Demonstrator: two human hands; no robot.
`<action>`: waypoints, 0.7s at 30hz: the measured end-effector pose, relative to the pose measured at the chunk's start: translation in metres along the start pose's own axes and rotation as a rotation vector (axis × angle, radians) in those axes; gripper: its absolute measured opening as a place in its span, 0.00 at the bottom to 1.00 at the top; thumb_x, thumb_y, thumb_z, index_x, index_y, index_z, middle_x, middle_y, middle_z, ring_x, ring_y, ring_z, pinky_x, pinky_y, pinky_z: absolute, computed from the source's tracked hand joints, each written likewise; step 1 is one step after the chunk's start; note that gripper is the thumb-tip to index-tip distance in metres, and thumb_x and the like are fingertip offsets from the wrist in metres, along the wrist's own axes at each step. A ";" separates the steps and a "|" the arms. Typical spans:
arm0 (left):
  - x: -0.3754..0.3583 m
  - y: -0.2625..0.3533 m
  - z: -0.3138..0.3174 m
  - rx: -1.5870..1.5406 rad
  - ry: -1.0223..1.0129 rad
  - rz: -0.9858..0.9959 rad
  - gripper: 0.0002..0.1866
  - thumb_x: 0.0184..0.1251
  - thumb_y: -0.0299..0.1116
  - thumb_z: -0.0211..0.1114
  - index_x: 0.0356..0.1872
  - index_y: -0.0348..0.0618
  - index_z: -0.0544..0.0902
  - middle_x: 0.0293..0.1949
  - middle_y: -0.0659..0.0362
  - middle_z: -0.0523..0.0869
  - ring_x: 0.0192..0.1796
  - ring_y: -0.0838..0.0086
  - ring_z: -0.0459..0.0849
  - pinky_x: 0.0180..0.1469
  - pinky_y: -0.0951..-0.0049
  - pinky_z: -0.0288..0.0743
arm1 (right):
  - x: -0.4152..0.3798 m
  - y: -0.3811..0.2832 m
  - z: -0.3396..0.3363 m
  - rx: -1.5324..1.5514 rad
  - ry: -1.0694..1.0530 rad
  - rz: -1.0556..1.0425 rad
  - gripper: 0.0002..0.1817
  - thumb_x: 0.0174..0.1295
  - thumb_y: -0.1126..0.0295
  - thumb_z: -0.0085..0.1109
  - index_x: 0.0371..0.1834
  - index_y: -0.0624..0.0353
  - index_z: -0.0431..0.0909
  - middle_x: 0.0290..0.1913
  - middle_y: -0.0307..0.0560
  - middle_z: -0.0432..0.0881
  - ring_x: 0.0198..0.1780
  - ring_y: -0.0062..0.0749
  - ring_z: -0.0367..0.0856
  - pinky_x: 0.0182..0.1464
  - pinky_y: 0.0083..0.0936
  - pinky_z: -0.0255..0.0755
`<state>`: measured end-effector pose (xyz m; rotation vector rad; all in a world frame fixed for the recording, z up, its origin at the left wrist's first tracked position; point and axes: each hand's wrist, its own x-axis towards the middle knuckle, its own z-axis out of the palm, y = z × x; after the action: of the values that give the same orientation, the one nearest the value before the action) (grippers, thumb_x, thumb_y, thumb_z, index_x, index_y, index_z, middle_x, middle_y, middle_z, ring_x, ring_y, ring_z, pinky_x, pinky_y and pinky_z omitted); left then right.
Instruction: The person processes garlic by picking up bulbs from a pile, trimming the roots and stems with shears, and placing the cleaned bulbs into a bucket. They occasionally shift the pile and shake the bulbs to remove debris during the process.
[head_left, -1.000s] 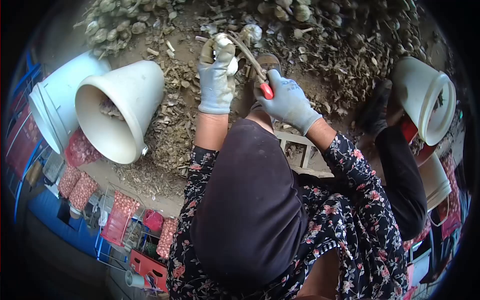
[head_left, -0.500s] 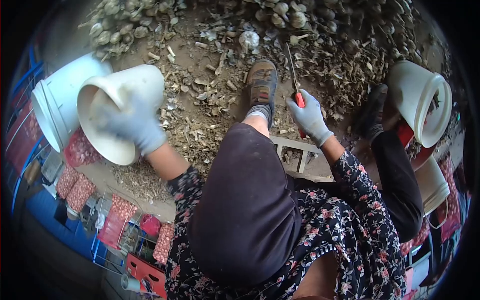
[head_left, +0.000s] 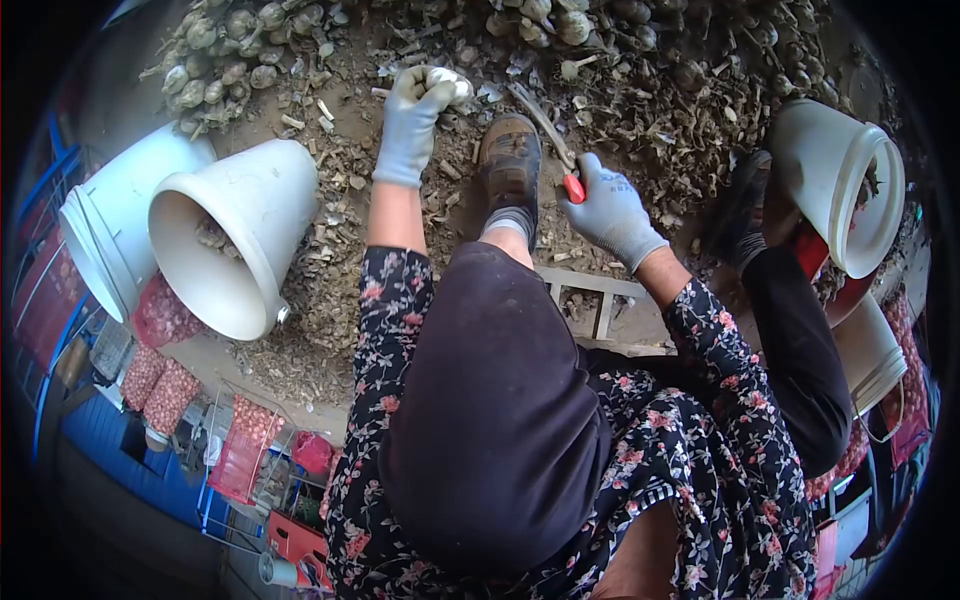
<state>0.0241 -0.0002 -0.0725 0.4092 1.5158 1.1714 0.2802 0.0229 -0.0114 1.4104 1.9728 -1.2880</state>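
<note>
My left hand (head_left: 408, 130), in a grey-white glove, is closed around a white garlic bulb (head_left: 457, 84) above the littered ground. My right hand (head_left: 612, 210), gloved too, grips a red-handled cutting tool (head_left: 573, 188) with a long, narrow metal blade pointing up and left. The blade lies across the view just right of my left shoe (head_left: 508, 160). To the left, a white bucket (head_left: 270, 190) rests on its side with its mouth towards me and some garlic inside.
Garlic heaps (head_left: 230, 50) lie at the far left, and another garlic pile (head_left: 690, 70) at the far right. Dry stalk pieces (head_left: 330, 290) cover the ground. A second white bucket (head_left: 135, 190) stands left, a tipped bucket (head_left: 820, 150) right. Filled net bags (head_left: 170, 395) stand behind.
My left hand has moved from the white bucket's mouth up and right to the garlic bulb, now held. My right hand has shifted slightly, and the tool's blade leans further left.
</note>
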 end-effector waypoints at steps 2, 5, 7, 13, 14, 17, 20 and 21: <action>-0.021 0.018 0.002 -0.157 -0.042 0.000 0.21 0.54 0.28 0.66 0.50 0.32 0.76 0.39 0.53 0.84 0.39 0.73 0.85 0.41 0.77 0.81 | -0.001 -0.007 -0.003 -0.050 0.067 -0.081 0.22 0.59 0.53 0.56 0.45 0.60 0.68 0.39 0.62 0.81 0.45 0.56 0.81 0.47 0.45 0.73; -0.038 0.026 0.006 -0.335 -0.150 0.032 0.24 0.55 0.27 0.64 0.55 0.30 0.72 0.42 0.54 0.84 0.42 0.73 0.84 0.45 0.77 0.82 | -0.002 -0.019 -0.011 -0.183 0.141 -0.177 0.25 0.58 0.50 0.58 0.47 0.58 0.67 0.42 0.55 0.78 0.47 0.48 0.80 0.49 0.42 0.71; -0.044 0.029 0.006 -0.249 -0.222 0.039 0.24 0.56 0.26 0.63 0.56 0.30 0.72 0.44 0.56 0.82 0.45 0.75 0.83 0.49 0.77 0.79 | -0.004 -0.027 -0.019 -0.320 0.179 -0.212 0.26 0.57 0.49 0.59 0.48 0.57 0.67 0.42 0.53 0.78 0.46 0.47 0.79 0.50 0.42 0.70; -0.048 0.036 0.011 0.220 -0.134 0.193 0.33 0.45 0.26 0.76 0.57 0.37 0.75 0.47 0.60 0.81 0.48 0.80 0.79 0.52 0.78 0.75 | -0.002 -0.029 -0.025 -0.361 0.260 -0.260 0.27 0.57 0.47 0.59 0.49 0.55 0.67 0.42 0.51 0.78 0.47 0.45 0.80 0.51 0.45 0.68; -0.049 0.039 0.010 0.255 -0.152 0.166 0.32 0.46 0.27 0.76 0.56 0.36 0.75 0.47 0.59 0.81 0.48 0.80 0.79 0.52 0.79 0.75 | -0.002 -0.031 -0.027 -0.380 0.207 -0.259 0.26 0.57 0.48 0.59 0.48 0.55 0.67 0.41 0.52 0.80 0.45 0.47 0.81 0.49 0.45 0.70; -0.058 0.043 0.008 0.240 -0.198 0.061 0.31 0.47 0.26 0.75 0.56 0.33 0.74 0.47 0.57 0.81 0.47 0.79 0.80 0.51 0.78 0.77 | 0.002 -0.028 -0.026 -0.301 0.070 -0.233 0.23 0.58 0.50 0.59 0.45 0.57 0.67 0.37 0.55 0.82 0.42 0.51 0.83 0.45 0.45 0.73; -0.060 0.041 0.006 0.033 -0.189 0.021 0.32 0.49 0.24 0.72 0.58 0.31 0.71 0.46 0.54 0.81 0.46 0.75 0.82 0.49 0.76 0.79 | 0.004 -0.023 -0.017 -0.140 0.019 -0.194 0.21 0.58 0.53 0.59 0.42 0.58 0.67 0.32 0.58 0.82 0.39 0.55 0.83 0.41 0.44 0.75; -0.061 0.039 0.005 -0.124 -0.159 0.048 0.32 0.49 0.23 0.71 0.58 0.29 0.69 0.45 0.53 0.81 0.45 0.72 0.83 0.48 0.74 0.81 | 0.002 -0.023 -0.013 -0.074 0.042 -0.172 0.20 0.59 0.55 0.58 0.42 0.59 0.67 0.31 0.59 0.82 0.38 0.56 0.83 0.40 0.44 0.76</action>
<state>0.0355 -0.0276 -0.0063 0.4454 1.2957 1.2337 0.2616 0.0331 0.0040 1.2660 2.1865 -1.2514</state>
